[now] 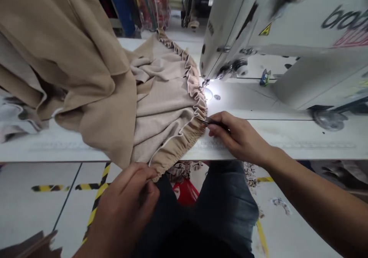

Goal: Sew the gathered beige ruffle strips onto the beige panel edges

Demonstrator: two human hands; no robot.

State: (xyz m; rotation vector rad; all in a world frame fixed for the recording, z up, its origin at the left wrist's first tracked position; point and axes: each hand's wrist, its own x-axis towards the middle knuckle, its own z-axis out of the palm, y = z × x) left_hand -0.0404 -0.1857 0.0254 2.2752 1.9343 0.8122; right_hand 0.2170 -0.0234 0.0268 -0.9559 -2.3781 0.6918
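A beige garment (161,104) with a gathered, ruffled edge lies across the white sewing table (287,139) and hangs off its front. My left hand (126,208) is closed, pinching the gathered band where it drops below the table edge. My right hand (238,137) is closed on a small dark metal tool (211,122), perhaps snips or tweezers, whose tip touches the ruffled edge. The sewing machine (273,32) stands just beyond, its lamp lighting the needle area (207,91).
More beige cloth (57,51) is heaped at the upper left. My legs in dark trousers (218,208) are under the table. The floor has yellow-black tape (99,196), fabric scraps and something red (185,193). A small blue clip (264,78) lies behind the machine.
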